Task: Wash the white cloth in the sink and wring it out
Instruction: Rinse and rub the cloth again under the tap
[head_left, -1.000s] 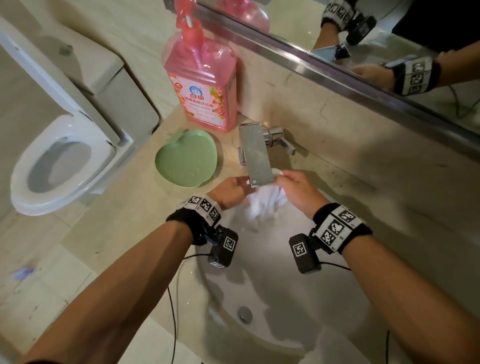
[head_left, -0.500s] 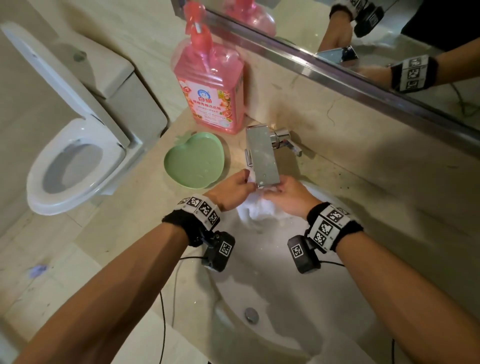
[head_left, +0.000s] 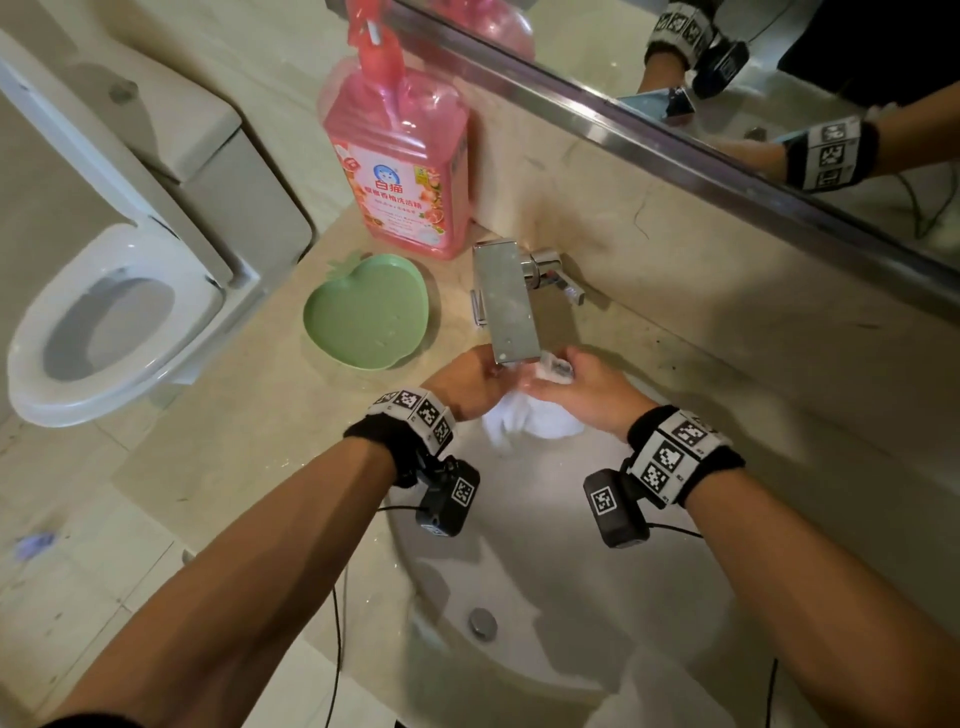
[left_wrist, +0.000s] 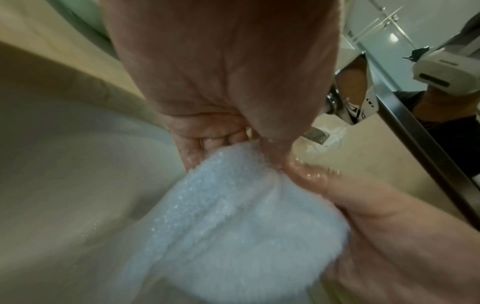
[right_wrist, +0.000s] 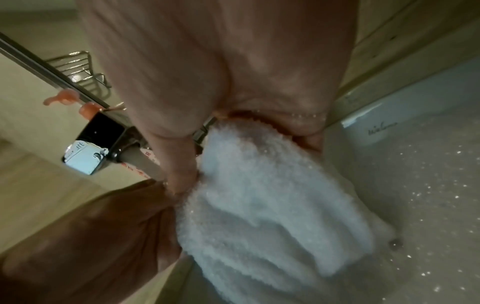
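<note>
under the flat chrome faucet (head_left: 506, 301), at the back of the white sink (head_left: 545, 597), the white cloth (head_left: 530, 421) is held bunched between both hands, its loose folds hanging down into the basin. the left hand (head_left: 470, 382) is curled round one side of the cloth, and in the left wrist view its fingers (left_wrist: 207, 142) are seen folded over the wet upper edge. the right hand (head_left: 587, 389) is wrapped round the other side, its thumb pressed against the fabric in the right wrist view. on the tabletop (head_left: 234, 441), a pink pump bottle (head_left: 400, 171) is labelled with the chinese characters "白猫" above smaller print that cannot be read. a green apple-shaped dish (head_left: 363, 312) is set just beside it. faint script is printed on the sink wall in the right wrist view but cannot be made out.
</note>
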